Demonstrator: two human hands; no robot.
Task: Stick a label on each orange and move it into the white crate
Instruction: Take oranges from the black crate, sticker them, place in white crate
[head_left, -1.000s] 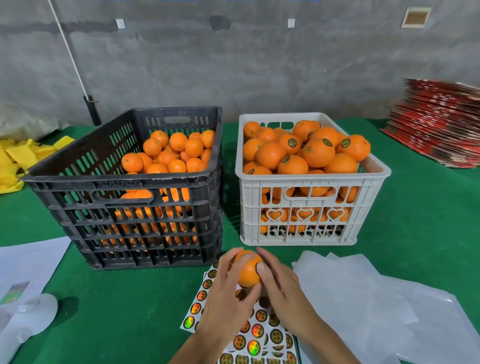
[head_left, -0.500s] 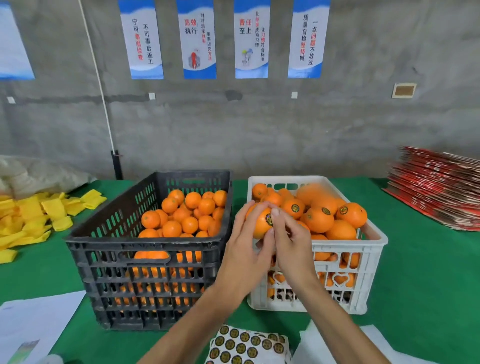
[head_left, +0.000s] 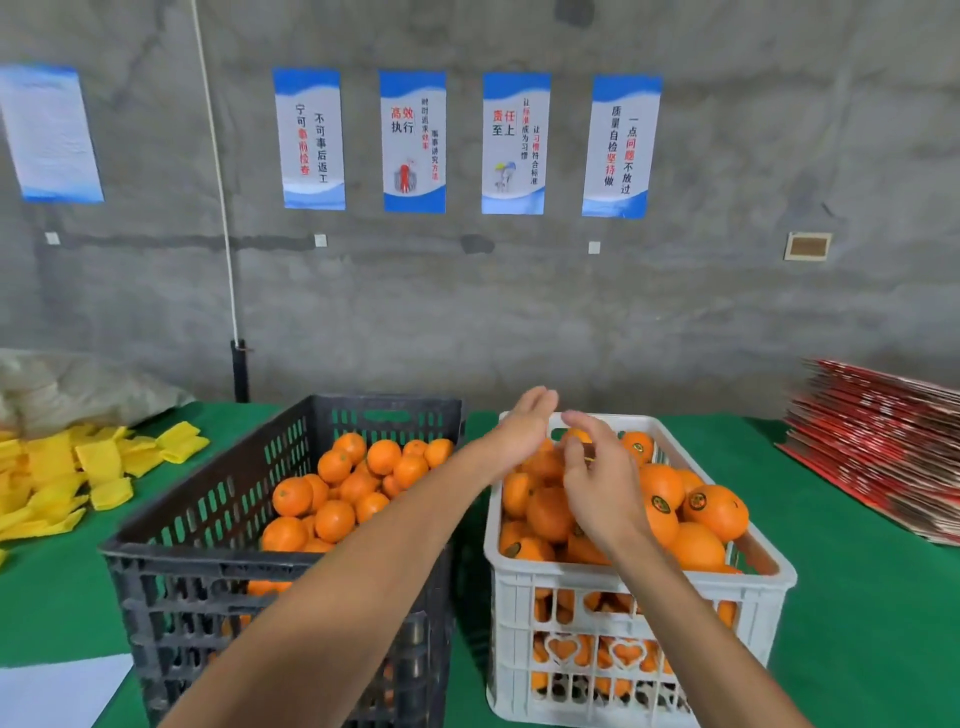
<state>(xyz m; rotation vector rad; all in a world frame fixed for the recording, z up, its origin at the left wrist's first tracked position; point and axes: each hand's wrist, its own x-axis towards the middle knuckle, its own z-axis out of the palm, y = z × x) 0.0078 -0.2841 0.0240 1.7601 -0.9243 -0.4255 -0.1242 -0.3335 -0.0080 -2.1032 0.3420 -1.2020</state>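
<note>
Both your hands hover over the white crate (head_left: 639, 587), left hand (head_left: 519, 431) with fingers straight, right hand (head_left: 597, 483) with fingers loosely spread, neither holding anything. The labelled oranges (head_left: 717, 512) are heaped above the white crate's rim, so one could roll off onto the bench (head_left: 857, 623) if you nudge the pile.

Soft, even light falls on my worktop (head_left: 857, 597), with no glare and only faint shadows between the crates (head_left: 470, 571). My hands (head_left: 602, 488) smear with motion blur; wide-angle bending curves the edges.
</note>
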